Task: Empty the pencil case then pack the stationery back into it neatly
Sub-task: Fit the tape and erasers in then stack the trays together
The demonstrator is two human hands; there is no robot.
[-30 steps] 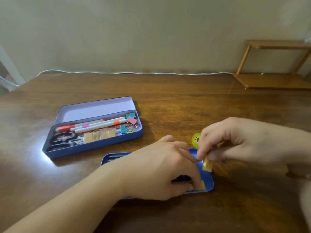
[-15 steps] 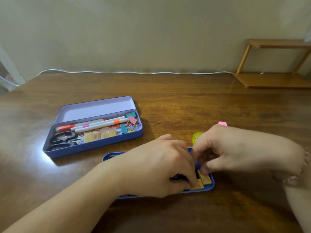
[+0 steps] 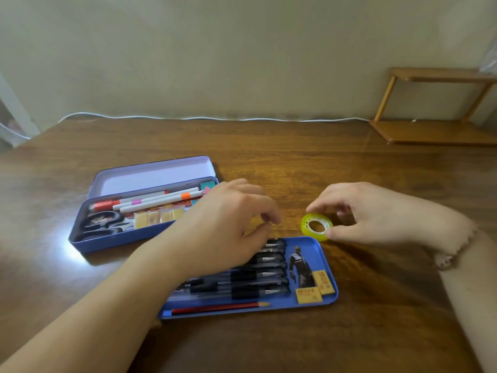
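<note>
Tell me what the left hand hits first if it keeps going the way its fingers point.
Probably nothing: the left hand points right over bare table, then the tape roll in the right hand; height unclear.

Bare wood across the far half of the table (image 3: 295, 152), open for a hand; near left blocked by the open pencil case (image 3: 113, 238), lid raised behind; blue tray (image 3: 329, 265) fills the near centre; tape roll (image 3: 316, 223) just beyond its far right corner; wooden shelf (image 3: 435, 130) bars the far right.
</note>
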